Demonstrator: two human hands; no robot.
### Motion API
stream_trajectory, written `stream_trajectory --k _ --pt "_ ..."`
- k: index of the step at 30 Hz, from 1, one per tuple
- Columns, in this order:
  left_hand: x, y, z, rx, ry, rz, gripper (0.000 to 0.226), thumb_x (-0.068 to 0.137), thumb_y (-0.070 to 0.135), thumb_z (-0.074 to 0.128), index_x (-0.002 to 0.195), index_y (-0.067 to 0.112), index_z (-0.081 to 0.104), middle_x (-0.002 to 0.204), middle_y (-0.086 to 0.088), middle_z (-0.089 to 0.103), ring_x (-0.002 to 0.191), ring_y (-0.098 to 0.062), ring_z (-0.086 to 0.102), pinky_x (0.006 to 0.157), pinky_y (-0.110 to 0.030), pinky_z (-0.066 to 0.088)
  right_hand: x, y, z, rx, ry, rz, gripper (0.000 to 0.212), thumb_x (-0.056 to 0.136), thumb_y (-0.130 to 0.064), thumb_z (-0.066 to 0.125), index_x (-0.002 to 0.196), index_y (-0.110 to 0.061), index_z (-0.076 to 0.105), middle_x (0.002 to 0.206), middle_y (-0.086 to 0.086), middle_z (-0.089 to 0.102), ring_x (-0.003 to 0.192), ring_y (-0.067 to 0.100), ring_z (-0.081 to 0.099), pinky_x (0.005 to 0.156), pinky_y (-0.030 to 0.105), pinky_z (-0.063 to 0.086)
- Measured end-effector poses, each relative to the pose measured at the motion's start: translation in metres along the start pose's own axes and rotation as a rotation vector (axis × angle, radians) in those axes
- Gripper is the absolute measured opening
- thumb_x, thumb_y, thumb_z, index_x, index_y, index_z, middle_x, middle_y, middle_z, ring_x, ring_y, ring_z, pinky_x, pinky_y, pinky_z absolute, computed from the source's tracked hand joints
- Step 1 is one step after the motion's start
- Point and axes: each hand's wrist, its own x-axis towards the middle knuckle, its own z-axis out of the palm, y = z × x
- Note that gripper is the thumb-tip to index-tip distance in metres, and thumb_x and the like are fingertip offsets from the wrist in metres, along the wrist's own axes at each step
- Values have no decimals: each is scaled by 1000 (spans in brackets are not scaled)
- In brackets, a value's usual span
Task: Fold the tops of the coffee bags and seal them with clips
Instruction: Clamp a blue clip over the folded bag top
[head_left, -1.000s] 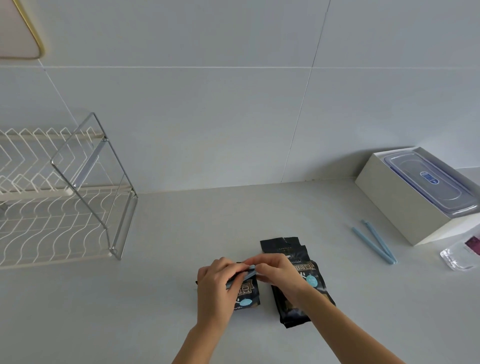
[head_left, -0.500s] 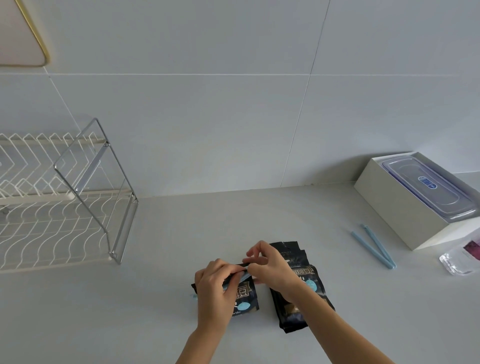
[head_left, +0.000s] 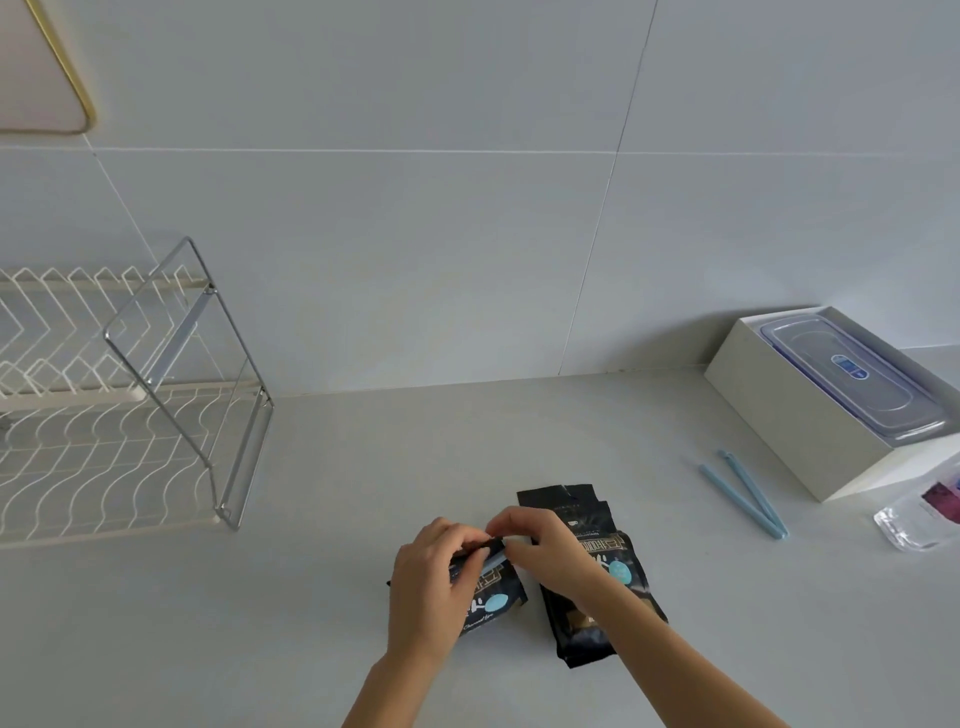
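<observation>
Hands (head_left: 431, 577) shifted left — clip (head_left: 492, 562) angled up-right

2 bare forearms enter from the lower edge, each ending in a bare hand: the left hand (head_left: 423, 587) and the right hand (head_left: 553, 553). No sleeve, glove, watch, ring or bracelet shows on either one. The fingers (head_left: 470, 564) are slim with short, unpainted nails. Both wrists are narrow, and the arms are cut off by the frame before the elbows.
</observation>
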Motion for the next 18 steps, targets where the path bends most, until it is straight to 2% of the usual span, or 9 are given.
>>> stream_trajectory --k 3,7,11,15,18 --pt "5 -1 4 108 -93 -27 16 76 27 72 89 31 64 84 14 63 76 -6 59 68 -24 48 1 5 3 -30 -31 -9 29 78 -4 55 89 -25 72 83 -10 68 79 0 62 71 16 48" --pt "2 -2 3 82 -55 -108 13 74 20 73 75 29 64 72 14 60 63 -6 56 54 -14 37 -1 12 5 -62 -120 -11 20 79 -18 69 94 -30 70 99 -12 62 95 4 60 87 23 50" --pt "-1 -5 -2 13 -19 -102 15 71 15 76 71 26 66 63 23 53 62 -3 58 52 -8 37 0 16 13 -43 -50 -34 25 79 -18 73 102 -27 72 120 -9 55 111 0 53 85 11 39" --pt "-3 -8 -4 -19 -29 -65 20 66 10 80 65 24 66 58 26 49 65 1 56 54 -5 37 0 17 18 1 -79 -17 24 78 -19 74 97 -35 72 122 -15 53 116 -9 46 90 22 36" --pt "-1 -8 -4 -39 -39 -73 19 66 9 81 65 23 67 59 25 51 70 1 58 56 -3 40 1 18 19 13 -63 8 26 79 -18 73 91 -42 71 121 -13 54 116 2 51 99 38 39"
